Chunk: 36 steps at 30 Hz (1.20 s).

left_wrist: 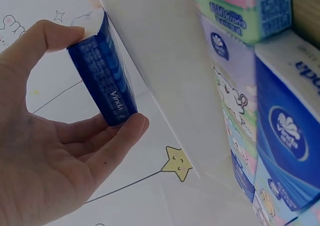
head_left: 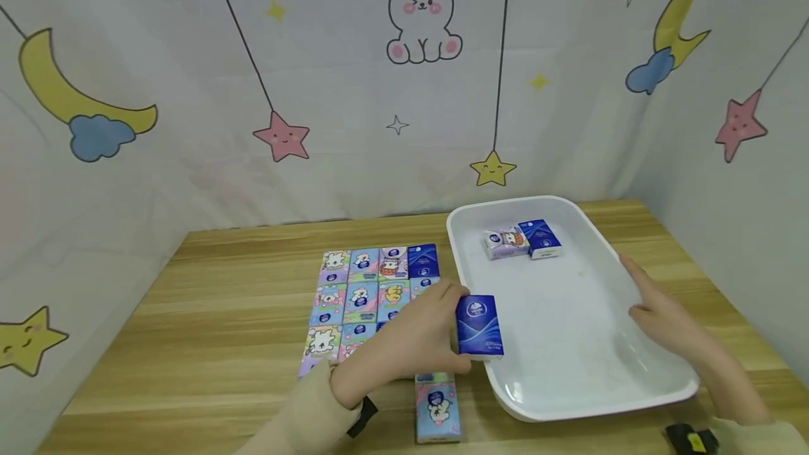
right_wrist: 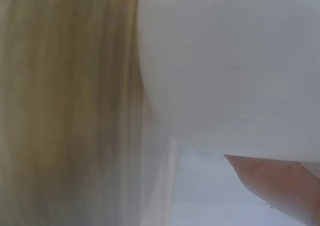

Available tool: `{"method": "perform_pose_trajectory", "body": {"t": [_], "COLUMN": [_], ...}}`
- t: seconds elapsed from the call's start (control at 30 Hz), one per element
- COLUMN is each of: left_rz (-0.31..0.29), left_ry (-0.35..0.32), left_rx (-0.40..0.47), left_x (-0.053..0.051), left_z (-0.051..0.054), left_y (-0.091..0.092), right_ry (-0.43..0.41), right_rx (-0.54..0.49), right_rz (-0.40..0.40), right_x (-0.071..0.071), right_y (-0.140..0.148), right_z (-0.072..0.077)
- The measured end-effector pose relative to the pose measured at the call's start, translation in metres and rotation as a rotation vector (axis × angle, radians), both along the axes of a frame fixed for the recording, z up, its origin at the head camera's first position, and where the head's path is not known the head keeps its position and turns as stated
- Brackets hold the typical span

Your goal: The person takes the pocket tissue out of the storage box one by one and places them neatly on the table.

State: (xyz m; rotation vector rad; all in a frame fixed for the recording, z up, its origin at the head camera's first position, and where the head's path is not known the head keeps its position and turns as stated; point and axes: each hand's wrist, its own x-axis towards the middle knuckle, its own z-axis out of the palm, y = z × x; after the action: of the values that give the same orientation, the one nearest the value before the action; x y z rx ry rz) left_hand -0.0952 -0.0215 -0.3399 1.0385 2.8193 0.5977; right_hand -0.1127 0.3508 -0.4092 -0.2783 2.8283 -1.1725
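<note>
My left hand [head_left: 411, 332] pinches a dark blue Vinda tissue pack [head_left: 480, 328] between thumb and fingers, over the left rim of a white plastic tray [head_left: 569, 343]. In the left wrist view the pack [left_wrist: 102, 80] is held by its two ends, tilted. At the tray's right rim my right hand [head_left: 676, 328] grips the edge, thumb on the inner side; a finger [right_wrist: 275, 183] shows against the outer wall. Inside the tray, toward the far end, a purple cartoon tissue pack [head_left: 507, 243] and a dark blue pack [head_left: 540, 239] lie side by side.
Left of the tray, tissue packs [head_left: 360, 300] stand in close rows on the wooden table [head_left: 208, 321], partly hidden by my left forearm. A light blue and pink pack [head_left: 438, 409] sits at the near end. A printed white curtain [head_left: 354, 181] hangs behind.
</note>
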Motion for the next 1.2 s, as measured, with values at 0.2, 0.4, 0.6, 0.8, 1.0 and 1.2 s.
{"method": "perform_pose_trajectory", "body": {"t": [0.2, 0.4, 0.6, 0.8, 1.0, 1.2], "left_rz": [0.032, 0.064, 0.083, 0.105, 0.137, 0.167], "left_ry": [-0.012, -0.031, -0.065, -0.032, -0.066, -0.144], "left_rx": [0.003, -0.021, -0.038, -0.075, -0.079, -0.075], "left_x": [0.009, 0.020, 0.032, 0.043, 0.052, 0.060], "left_z": [-0.003, -0.006, -0.007, -0.011, -0.016, -0.022], "left_y": [-0.015, -0.031, -0.046, -0.059, -0.068, -0.075], "right_ry": [0.006, -0.005, 0.008, -0.003, -0.002, -0.014], "right_rx": [-0.001, -0.003, -0.002, -0.022, -0.007, 0.007], "right_rz": [0.007, 0.008, 0.010, 0.016, 0.007, -0.002], "right_x": [-0.002, -0.003, -0.003, -0.003, -0.002, -0.002], "right_y": [-0.001, -0.003, -0.004, -0.003, -0.001, 0.000], "right_z": [-0.001, 0.001, -0.001, 0.000, 0.001, 0.000]}}
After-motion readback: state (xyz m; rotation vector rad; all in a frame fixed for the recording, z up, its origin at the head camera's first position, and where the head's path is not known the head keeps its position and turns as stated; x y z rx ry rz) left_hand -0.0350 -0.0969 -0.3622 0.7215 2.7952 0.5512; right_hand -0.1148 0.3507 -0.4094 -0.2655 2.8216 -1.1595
